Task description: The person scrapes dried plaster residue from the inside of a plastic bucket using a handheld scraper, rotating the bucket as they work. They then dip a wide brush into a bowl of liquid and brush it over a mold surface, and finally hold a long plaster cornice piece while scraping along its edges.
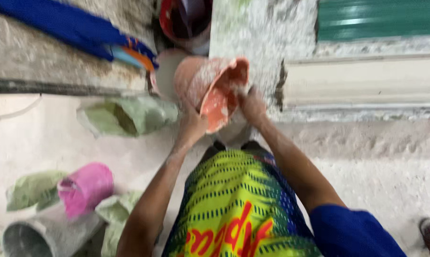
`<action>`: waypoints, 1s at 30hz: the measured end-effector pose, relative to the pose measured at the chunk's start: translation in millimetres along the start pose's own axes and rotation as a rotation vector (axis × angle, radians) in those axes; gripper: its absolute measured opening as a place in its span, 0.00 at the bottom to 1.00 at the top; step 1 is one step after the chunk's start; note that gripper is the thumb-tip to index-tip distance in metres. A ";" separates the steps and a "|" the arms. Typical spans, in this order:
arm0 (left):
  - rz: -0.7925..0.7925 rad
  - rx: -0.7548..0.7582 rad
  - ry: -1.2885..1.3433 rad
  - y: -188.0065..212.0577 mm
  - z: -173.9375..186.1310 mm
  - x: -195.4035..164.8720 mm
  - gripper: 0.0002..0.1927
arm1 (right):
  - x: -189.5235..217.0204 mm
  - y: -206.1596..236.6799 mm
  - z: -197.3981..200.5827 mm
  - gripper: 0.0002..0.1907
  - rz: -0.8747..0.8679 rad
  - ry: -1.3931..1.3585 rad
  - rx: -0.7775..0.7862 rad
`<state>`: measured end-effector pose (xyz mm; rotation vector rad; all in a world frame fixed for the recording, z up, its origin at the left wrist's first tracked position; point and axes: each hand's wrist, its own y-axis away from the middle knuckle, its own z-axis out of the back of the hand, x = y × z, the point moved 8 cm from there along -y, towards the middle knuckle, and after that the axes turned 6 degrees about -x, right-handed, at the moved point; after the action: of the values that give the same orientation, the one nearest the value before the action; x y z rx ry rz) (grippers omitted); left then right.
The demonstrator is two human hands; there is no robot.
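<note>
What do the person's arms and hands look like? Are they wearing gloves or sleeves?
No gloves: both hands are bare. The left hand and its forearm are dusted with pale powder, and no sleeve shows on that arm. The right hand also looks powdery, and higher up that arm wears a short blue sleeve. No rings, watch or bracelets can be made out in this blurry picture.

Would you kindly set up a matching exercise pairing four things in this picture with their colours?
Things:
1. bucket held tilted in both hands
2. container lying on the floor at lower left
3. sleeve on the right arm
4. shutter at top right

Colours:
A. green
B. pink
C. salmon orange
D. blue

Pairs: 1-C, 2-B, 3-D, 4-A
</note>
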<state>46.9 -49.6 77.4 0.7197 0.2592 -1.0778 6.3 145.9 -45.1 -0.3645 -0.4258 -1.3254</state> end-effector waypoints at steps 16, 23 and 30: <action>0.062 0.069 -0.093 -6.8 7.8 -17.5 0.55 | -0.9 7.7 -37.3 0.12 0.020 -0.143 0.412; -0.054 0.019 -0.060 -8.7 11.0 -26.2 0.57 | 4.1 16.7 -31.4 0.13 -0.056 -0.362 0.554; -0.123 -0.008 0.002 -3.3 -9.3 -10.4 0.60 | 22.8 -30.4 7.1 0.30 0.155 0.578 -0.106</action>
<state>40.5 -37.1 74.6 0.7045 0.3124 -1.1923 -19.8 123.7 -27.2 -0.0871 0.1544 -1.2375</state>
